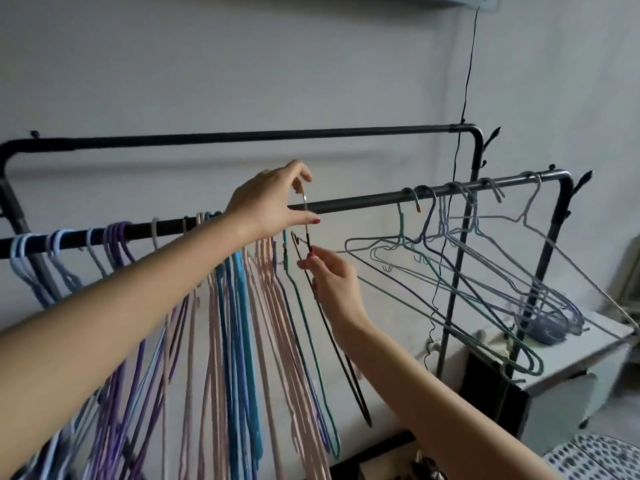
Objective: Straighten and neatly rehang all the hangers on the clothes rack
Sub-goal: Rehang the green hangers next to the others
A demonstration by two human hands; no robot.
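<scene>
Our left hand (270, 202) and right hand (329, 271) both pinch the black hanger (332, 341) — mid-rehang. Left bunch (242, 306) hangs neat; tangled hangers (485, 271) remain

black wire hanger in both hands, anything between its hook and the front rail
Nothing visible blocks it. The black wire hanger is pinched at its hook by the left hand and at its neck by the right hand, beside a bare stretch of the dark metal front rail.

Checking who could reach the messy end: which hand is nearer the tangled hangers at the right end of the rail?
Right. The right hand pinches the black hanger just left of the tangled hangers; the left hand, holding that hanger's hook, is farther left.
</scene>
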